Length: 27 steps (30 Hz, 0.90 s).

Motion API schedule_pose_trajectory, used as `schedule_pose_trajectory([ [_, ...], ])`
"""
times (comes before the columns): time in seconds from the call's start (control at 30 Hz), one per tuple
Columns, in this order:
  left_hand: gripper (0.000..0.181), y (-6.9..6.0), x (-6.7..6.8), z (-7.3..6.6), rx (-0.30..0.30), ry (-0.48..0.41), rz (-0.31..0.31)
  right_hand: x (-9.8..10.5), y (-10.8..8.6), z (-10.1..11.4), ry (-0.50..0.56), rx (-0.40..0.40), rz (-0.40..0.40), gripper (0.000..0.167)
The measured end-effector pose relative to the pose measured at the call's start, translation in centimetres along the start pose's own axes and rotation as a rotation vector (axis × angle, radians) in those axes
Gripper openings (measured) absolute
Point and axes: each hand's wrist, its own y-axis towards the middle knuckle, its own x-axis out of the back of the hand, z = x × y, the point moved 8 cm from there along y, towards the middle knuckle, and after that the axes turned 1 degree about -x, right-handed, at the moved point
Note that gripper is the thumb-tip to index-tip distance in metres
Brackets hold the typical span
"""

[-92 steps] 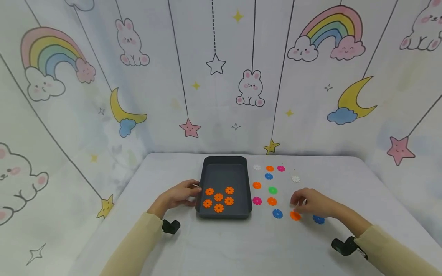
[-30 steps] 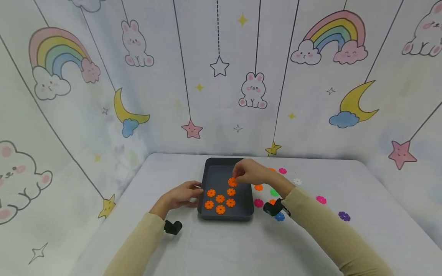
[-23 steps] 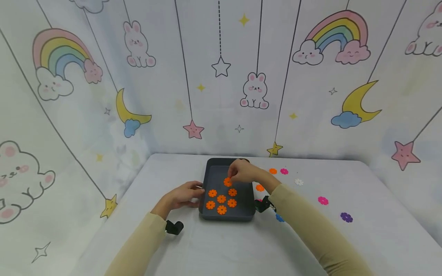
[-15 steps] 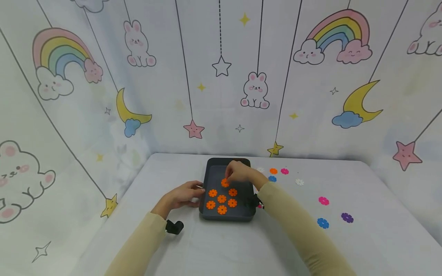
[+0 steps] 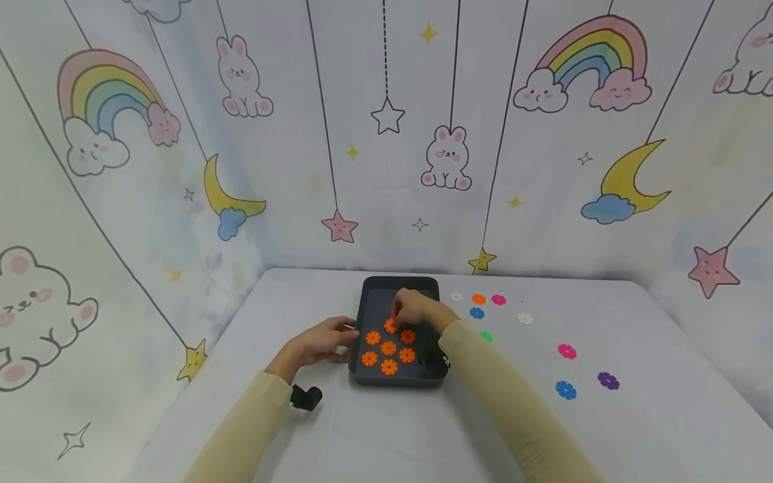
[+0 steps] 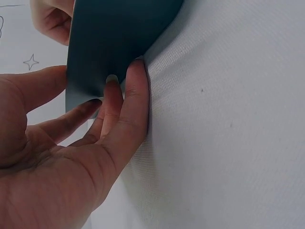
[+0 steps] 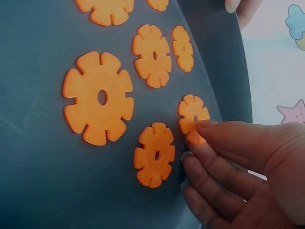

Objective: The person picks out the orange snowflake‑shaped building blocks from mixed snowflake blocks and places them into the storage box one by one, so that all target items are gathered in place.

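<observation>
My right hand (image 5: 415, 310) is over the dark grey tray (image 5: 398, 378), thumb and index finger pinching an orange notched disc (image 7: 190, 112) with a small centre hole. Below it, several matching orange discs (image 5: 388, 348) lie flat in the tray's near half. In the right wrist view the pinched disc sits close to the tray floor; whether it touches cannot be told. My left hand (image 5: 323, 340) rests against the tray's left side. The left wrist view shows its thumb at the rim and its extended fingers (image 6: 136, 95) touching the outer wall low down, by the cloth.
Right of the tray, loose discs lie on the white cloth: white (image 5: 525, 318), orange (image 5: 479, 299), pink (image 5: 567, 351), blue (image 5: 565, 390) and purple (image 5: 608, 381). A green disc (image 5: 486, 337) is partly covered by the right sleeve (image 5: 507, 396). A patterned curtain (image 5: 386, 201) hangs behind.
My right hand picked an orange disc from the cloth at right, carried it left over the tray, then lowered it slightly toward the other discs. My left hand stays at the tray's side.
</observation>
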Motion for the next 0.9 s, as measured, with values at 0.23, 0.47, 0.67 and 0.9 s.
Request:
schedule_pose_trajectory([
  [0.23, 0.05, 0.0, 0.0, 0.1, 0.003, 0.004, -0.008, -0.1, -0.2, -0.1, -0.051, -0.037, -0.001, 0.005],
  [0.47, 0.051, -0.1, 0.0, 0.1, 0.007, 0.009, -0.005, 2.1, -2.1, 0.6, -0.111, -0.012, -0.01, 0.01],
  [0.67, 0.052, 0.0, 0.0, 0.0, 0.007, 0.016, -0.006, 4.7, -4.8, 0.3, -0.095, 0.088, -0.039, 0.014],
  [0.9, 0.05, 0.2, 0.1, 0.2, 0.007, 0.015, -0.01, 6.8, -8.6, -1.9, -0.024, 0.104, -0.105, 0.02],
])
